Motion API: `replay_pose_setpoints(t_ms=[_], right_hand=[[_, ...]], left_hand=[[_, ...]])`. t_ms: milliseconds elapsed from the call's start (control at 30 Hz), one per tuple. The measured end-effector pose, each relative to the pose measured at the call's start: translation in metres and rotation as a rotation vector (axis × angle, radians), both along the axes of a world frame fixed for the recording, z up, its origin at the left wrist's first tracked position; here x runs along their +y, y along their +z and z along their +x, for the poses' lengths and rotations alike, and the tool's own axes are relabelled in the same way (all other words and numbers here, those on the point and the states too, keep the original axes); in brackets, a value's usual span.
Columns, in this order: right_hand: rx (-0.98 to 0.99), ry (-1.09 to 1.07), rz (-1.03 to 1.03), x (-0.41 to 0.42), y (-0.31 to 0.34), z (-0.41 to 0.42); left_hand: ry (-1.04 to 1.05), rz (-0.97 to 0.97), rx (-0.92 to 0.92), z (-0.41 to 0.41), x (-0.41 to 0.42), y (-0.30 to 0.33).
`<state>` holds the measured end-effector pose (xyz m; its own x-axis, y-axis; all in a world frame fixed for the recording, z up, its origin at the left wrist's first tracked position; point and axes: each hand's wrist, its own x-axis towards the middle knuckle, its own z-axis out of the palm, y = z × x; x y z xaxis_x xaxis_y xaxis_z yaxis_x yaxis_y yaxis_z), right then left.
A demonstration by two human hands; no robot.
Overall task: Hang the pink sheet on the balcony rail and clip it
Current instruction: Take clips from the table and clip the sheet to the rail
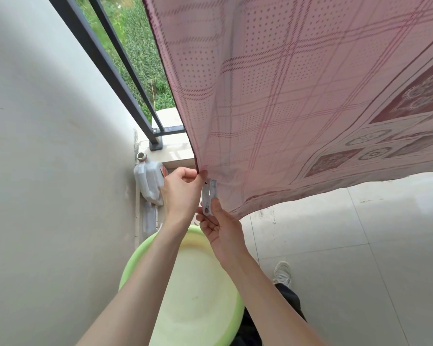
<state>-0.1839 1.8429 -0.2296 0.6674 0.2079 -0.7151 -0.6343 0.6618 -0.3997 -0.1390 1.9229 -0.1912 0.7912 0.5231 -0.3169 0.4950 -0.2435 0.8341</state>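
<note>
Both my forearms reach up from the bottom of the view, over the green basin (135,265) at my feet. Biggest by far is the pink sheet (298,91), draped over the balcony rail (98,53) and spreading above and to the right of my hands, its side hem running in a long line from the top of the view down to the lower corner at my fingers. That corner sits just above and ahead of both hands. My left hand (180,193) pinches the hem there, fingers curled tight on the cloth. Just beside it, a little lower and to the right, my right hand (220,228) holds the white clip (209,196) by its tail between thumb and fingertips; the clip points upward, its long axis roughly in line with the hem. Its jaws meet the fabric close to my left fingers, though I cannot tell whether they have bitten. Judging from this, the right hand needs only a short push upward while the left keeps the hem taut.
</note>
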Motion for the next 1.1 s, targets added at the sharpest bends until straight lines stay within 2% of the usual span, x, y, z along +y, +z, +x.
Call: replay_pose_setpoints(t_ms=[267,467,600,767,933,1100], right_hand=[[-0.015,0.022,0.058,0.006,-0.003,0.006],[-0.02,0.01,0.091,0.002,-0.006,0.003],[-0.048,-0.032,0.113,0.003,-0.007,0.012],[-0.097,0.068,0.074,-0.002,-0.009,0.017],[-0.163,0.3,0.003,-0.005,-0.01,0.017],[-0.11,0.377,-0.021,-0.016,-0.011,0.012]], left_hand=[[0.064,0.028,0.066,0.003,0.0,0.005],[-0.014,0.153,0.106,0.007,-0.003,0.009],[-0.062,0.22,0.06,0.003,-0.003,0.008],[-0.064,0.102,0.089,0.002,0.001,0.004],[-0.08,0.063,0.079,-0.003,0.003,0.001],[-0.123,0.055,0.065,-0.008,0.0,0.004]])
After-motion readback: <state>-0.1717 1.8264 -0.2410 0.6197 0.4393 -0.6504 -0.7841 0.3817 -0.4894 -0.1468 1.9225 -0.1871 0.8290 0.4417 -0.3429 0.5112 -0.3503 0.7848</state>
